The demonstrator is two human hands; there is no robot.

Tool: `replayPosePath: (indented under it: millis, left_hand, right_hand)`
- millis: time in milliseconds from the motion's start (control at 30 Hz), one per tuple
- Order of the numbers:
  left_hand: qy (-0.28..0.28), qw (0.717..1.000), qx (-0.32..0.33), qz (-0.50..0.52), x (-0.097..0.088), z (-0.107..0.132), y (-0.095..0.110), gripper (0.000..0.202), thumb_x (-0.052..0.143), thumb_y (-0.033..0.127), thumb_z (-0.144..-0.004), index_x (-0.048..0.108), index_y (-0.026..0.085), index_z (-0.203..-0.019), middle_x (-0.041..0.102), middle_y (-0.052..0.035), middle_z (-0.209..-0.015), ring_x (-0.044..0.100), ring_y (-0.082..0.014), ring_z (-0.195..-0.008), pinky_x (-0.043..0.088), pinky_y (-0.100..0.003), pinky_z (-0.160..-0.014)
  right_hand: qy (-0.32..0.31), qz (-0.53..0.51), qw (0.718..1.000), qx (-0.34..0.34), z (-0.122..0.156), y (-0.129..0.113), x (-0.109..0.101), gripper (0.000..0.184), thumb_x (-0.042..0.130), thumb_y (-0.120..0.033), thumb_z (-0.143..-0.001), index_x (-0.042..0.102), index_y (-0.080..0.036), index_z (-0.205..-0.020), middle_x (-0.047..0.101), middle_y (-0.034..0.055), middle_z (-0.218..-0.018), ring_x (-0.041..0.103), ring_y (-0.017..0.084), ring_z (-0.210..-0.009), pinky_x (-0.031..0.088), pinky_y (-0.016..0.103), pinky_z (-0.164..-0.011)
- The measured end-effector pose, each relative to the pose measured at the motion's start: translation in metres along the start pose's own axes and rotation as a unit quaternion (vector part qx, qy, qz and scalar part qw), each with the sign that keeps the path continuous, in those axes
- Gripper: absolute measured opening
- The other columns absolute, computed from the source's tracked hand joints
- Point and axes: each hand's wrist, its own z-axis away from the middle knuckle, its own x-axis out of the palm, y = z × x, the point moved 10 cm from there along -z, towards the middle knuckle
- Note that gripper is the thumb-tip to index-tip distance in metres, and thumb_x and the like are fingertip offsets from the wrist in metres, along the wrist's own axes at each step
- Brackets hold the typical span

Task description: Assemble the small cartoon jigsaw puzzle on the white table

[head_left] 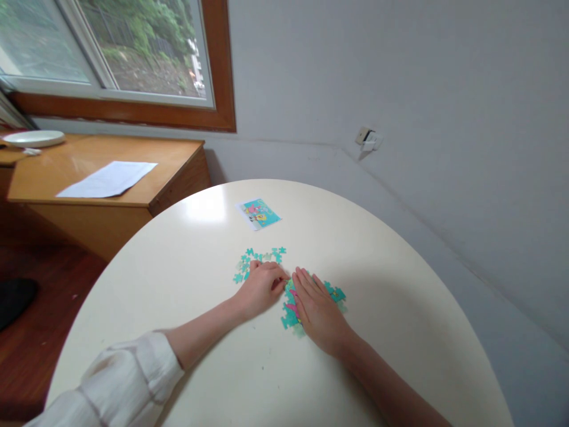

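A partly joined jigsaw puzzle (pixel 290 317) in teal with pink and yellow parts lies on the round white table (pixel 213 373). My right hand (pixel 317 308) rests flat on it, fingers stretched out, hiding much of its middle. At the puzzle's upper left edge, my left hand (pixel 263 286) has thumb and forefinger pinched together on a small jigsaw piece, mostly hidden by the fingers. Loose jigsaw pieces (pixel 239 277), teal and pale green, are scattered just beyond my left hand, and its knuckles cover some of them.
Farther back on the table lies a picture card (pixel 262 214) with colourful cartoon figures on teal. To the left stands a wooden desk (pixel 178 155) with paper sheets (pixel 109 179) and a white dish (pixel 35 139). A wall socket with a plug (pixel 370 140) is on the wall behind.
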Motion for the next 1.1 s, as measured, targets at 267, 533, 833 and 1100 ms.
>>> replayPosePath:
  millis: [267, 533, 833, 1100]
  left_hand:
    - [0.009, 1.0, -0.007, -0.011, -0.002, 0.0, 0.002, 0.017, 0.048, 0.011, -0.076, 0.06, 0.018, -0.066, 0.061, 0.0007, -0.072, 0.054, -0.0136, -0.075, 0.026, -0.034, -0.075]
    - [0.045, 0.998, 0.03, -0.017, -0.006, 0.004, 0.006, 0.016, 0.046, 0.012, -0.078, 0.058, 0.018, -0.069, 0.059, 0.0004, -0.073, 0.053, -0.0137, -0.075, 0.028, -0.033, -0.075]
    - [0.171, 0.978, 0.11, -0.035, -0.035, 0.017, 0.017, 0.024, 0.037, 0.011, -0.082, 0.06, 0.018, -0.089, 0.057, -0.0029, -0.076, 0.051, -0.0148, -0.077, 0.03, -0.034, -0.075]
    - [0.007, 0.989, 0.095, -0.114, 0.001, 0.007, 0.015, 0.027, 0.038, 0.012, -0.079, 0.064, 0.018, -0.074, 0.055, -0.0038, -0.07, 0.05, -0.0162, -0.072, 0.029, -0.036, -0.072]
  right_hand:
    - [0.002, -0.003, 1.0, 0.002, 0.001, 0.001, 0.002, 0.045, 0.026, -0.018, -0.09, 0.044, -0.003, -0.128, 0.044, 0.0173, -0.133, 0.036, 0.023, -0.127, 0.032, 0.043, -0.104]
    - [0.004, 0.001, 1.0, 0.001, 0.0, 0.001, 0.001, 0.045, 0.025, -0.017, -0.089, 0.045, -0.003, -0.127, 0.045, 0.0171, -0.133, 0.037, 0.023, -0.126, 0.033, 0.042, -0.104]
    - [-0.003, -0.003, 1.0, 0.004, 0.0, 0.0, 0.0, 0.045, 0.024, -0.019, -0.091, 0.045, 0.0, -0.126, 0.044, 0.0186, -0.133, 0.038, 0.024, -0.126, 0.033, 0.043, -0.104]
    - [0.008, -0.008, 1.0, 0.005, 0.001, 0.001, 0.001, 0.045, 0.025, -0.018, -0.09, 0.044, -0.003, -0.127, 0.044, 0.0172, -0.133, 0.036, 0.023, -0.127, 0.032, 0.042, -0.104]
